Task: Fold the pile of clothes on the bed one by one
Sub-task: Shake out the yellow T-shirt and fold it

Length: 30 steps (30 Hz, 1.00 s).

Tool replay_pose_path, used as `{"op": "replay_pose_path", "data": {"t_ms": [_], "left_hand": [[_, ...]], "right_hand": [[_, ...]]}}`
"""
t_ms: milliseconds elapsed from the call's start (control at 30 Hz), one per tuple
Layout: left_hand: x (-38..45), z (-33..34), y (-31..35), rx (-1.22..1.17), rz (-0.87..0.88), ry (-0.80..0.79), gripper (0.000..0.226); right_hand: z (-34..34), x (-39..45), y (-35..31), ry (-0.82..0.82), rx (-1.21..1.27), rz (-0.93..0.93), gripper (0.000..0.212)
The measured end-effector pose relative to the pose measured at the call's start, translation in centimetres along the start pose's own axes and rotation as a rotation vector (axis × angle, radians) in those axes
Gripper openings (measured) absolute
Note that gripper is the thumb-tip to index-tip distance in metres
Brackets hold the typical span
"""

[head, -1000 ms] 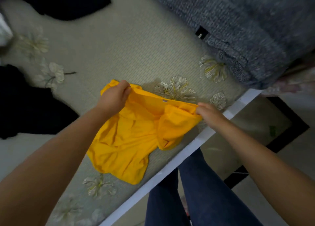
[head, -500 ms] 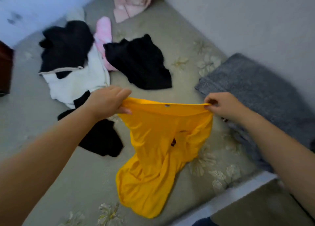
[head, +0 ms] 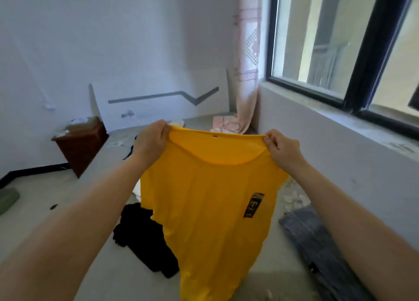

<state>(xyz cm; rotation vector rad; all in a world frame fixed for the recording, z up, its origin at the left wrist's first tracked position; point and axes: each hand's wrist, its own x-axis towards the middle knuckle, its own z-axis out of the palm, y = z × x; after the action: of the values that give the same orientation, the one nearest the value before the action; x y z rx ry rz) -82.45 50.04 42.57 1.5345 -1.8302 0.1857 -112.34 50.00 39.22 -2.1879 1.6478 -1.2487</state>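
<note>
Left grip: the left hand (head: 151,139) pinches the top edge of the yellow shirt (head: 210,210) at its left corner, fingers curled over the cloth.
Right grip: the right hand (head: 281,148) pinches the same top edge at its right corner, fingertips closed on the hem.
Yellow shirt: held up in the air, stretched between both hands, hanging down in front of the bed (head: 95,244); a small dark label shows on its right side.
Black garment (head: 145,239): crumpled on the bed, just left of the shirt and partly behind it.
Grey-blue cloth (head: 317,244): lying on the bed to the right of the shirt.
Brown nightstand (head: 79,141): beyond the bed, up and left of the shirt.
Window (head: 340,39): above and right of the shirt, with a pink curtain (head: 247,73) beside it.
</note>
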Motion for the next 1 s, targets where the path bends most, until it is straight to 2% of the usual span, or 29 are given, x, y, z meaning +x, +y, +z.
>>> {"op": "replay_pose_path", "data": {"t_ms": [67,167,200,267,333,367,433,500,567,633,700,800,900,1000], "left_hand": [[-1.1,-2.4,-0.1,-0.092,-0.052,-0.024,0.027],[-4.3,-7.1,0.2,-0.057,0.045,-0.126,0.031],[-5.4,-8.6,0.2,0.049,0.121,-0.183,0.043],[-7.4,-11.2,0.2,0.405,0.299,-0.319,0.067],[-9.2,-13.1,0.7,0.632,0.488,-0.36,0.066],[-10.0,-14.0,0.9,0.664,0.643,-0.317,0.064],[-11.7,-15.7,1.1,0.598,0.822,-0.187,0.052],[-12.6,-16.9,0.5,0.514,0.862,-0.106,0.04],[-13.4,-17.8,0.2,0.46,0.744,-0.058,0.023],[-13.6,-18.4,-0.1,0.383,0.478,0.026,0.01],[-13.7,-18.5,-0.4,0.331,0.221,0.104,0.021],[-13.5,-18.8,-0.3,0.256,-0.015,0.203,0.027],[-13.6,-19.6,-0.6,0.118,-0.115,0.198,0.028],[-15.1,-20.3,-1.3,0.138,-0.017,0.215,0.025]], "right_hand": [[-1.6,-0.5,-2.3,0.008,0.045,-0.075,0.021],[-4.1,-2.2,-4.7,-0.181,0.115,-0.084,0.014],[-4.8,-2.8,-5.3,-0.257,0.101,-0.077,0.018],[-5.9,-4.1,-6.1,-0.378,-0.03,-0.062,0.029],[-6.3,-5.1,-6.9,-0.431,-0.192,-0.055,0.035],[-6.4,-5.7,-7.3,-0.425,-0.236,-0.062,0.036],[-6.7,-6.6,-8.3,-0.357,-0.274,-0.097,0.031],[-7.0,-7.3,-9.7,-0.246,-0.285,-0.138,0.021],[-7.0,-7.6,-11.1,-0.139,-0.301,-0.161,0.019],[-6.5,-7.7,-12.5,-0.029,-0.323,-0.169,0.023],[-5.7,-7.7,-14.2,0.082,-0.327,-0.168,0.027],[-4.1,-7.8,-16.8,0.211,-0.194,-0.101,0.028],[-2.9,-8.2,-18.1,0.256,-0.033,-0.012,0.024],[-2.6,-9.7,-18.5,0.219,0.169,0.011,0.023]]}}
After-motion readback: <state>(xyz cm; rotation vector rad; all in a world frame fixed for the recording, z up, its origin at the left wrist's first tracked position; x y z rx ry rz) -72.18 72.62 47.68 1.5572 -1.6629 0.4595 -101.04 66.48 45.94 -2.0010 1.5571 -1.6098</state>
